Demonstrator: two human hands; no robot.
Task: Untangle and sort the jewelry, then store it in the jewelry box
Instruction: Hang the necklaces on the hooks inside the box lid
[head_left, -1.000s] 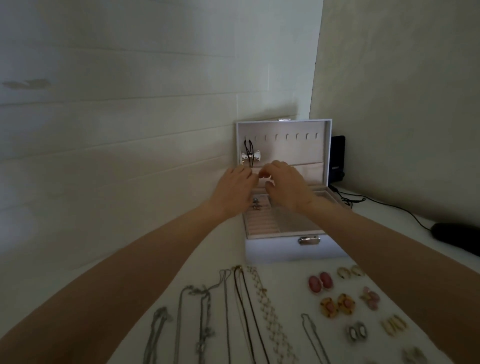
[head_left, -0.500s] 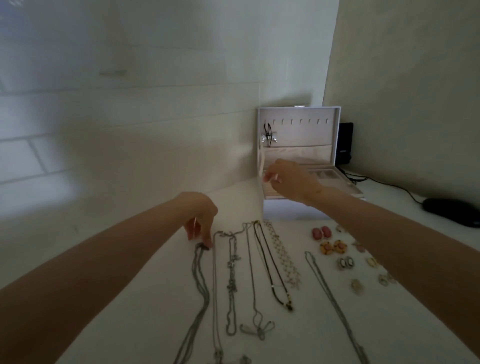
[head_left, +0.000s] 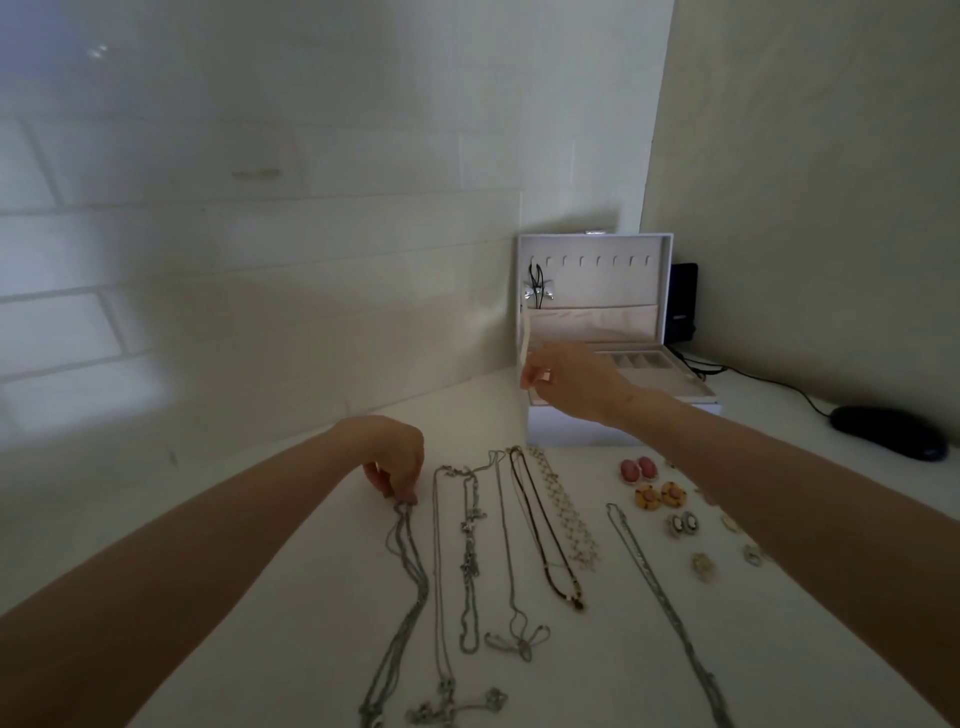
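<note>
- An open white jewelry box (head_left: 561, 428) stands at the back of the white tabletop (head_left: 311, 571); a dark-corded necklace with a silver pendant (head_left: 538, 291) hangs inside its upright lid.
- The left hand (head_left: 395, 457) pinches the top of a silver multi-strand chain (head_left: 410, 571), which lies on the tabletop.
- The right hand (head_left: 576, 382) is curled at the box's left corner; I cannot tell whether it grips anything.
- Paired earrings (head_left: 654, 493) lie to the right.

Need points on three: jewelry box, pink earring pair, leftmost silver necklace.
jewelry box (head_left: 613, 283): head view, inside panel of the raised lid.
pink earring pair (head_left: 629, 472): head view, face of the earring nearer the necklaces.
leftmost silver necklace (head_left: 410, 618): head view, mid-length of the strands.
</note>
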